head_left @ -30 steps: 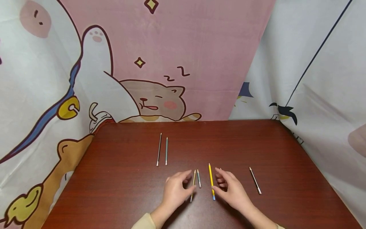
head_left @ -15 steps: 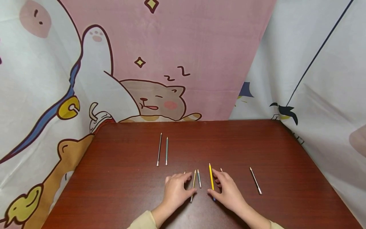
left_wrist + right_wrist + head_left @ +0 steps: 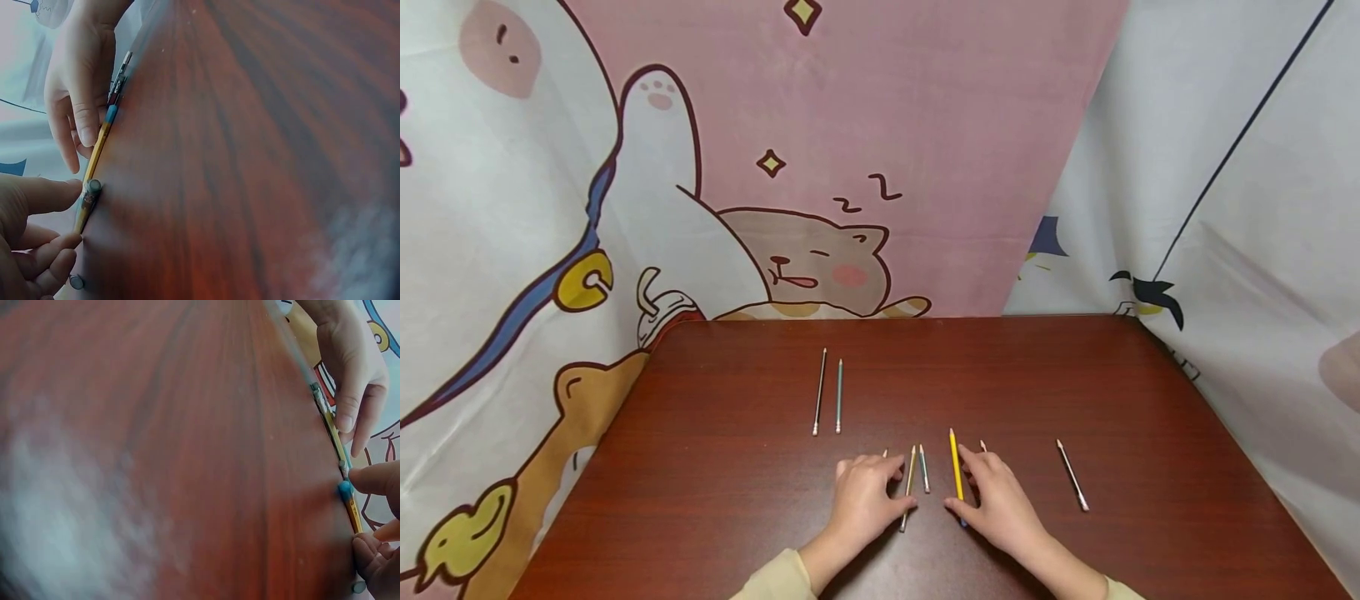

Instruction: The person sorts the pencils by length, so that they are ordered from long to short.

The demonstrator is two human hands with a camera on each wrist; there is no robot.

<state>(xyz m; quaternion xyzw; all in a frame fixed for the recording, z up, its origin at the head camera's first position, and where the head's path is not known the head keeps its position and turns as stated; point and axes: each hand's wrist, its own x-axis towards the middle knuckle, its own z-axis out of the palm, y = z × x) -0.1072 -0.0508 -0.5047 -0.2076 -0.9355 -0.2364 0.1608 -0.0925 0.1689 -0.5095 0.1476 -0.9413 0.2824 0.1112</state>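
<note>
On the tabletop (image 3: pixel 700 500), the left hand (image 3: pixel 862 498) arches by a gold pencil (image 3: pixel 911 471), the right hand (image 3: pixel 1000 504) by a yellow pencil (image 3: pixel 957 468), both unclenched; contact is unclear.

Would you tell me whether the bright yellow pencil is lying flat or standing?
Lying flat: the pencil runs along the table, partly hidden by the right hand.

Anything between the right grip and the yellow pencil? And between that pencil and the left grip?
Right grip to yellow pencil: nothing visible in between, though contact is unclear. Pencil to left grip: yes, a short teal pencil lies in the gap, then a gold-coloured pencil right at that grip.
</note>
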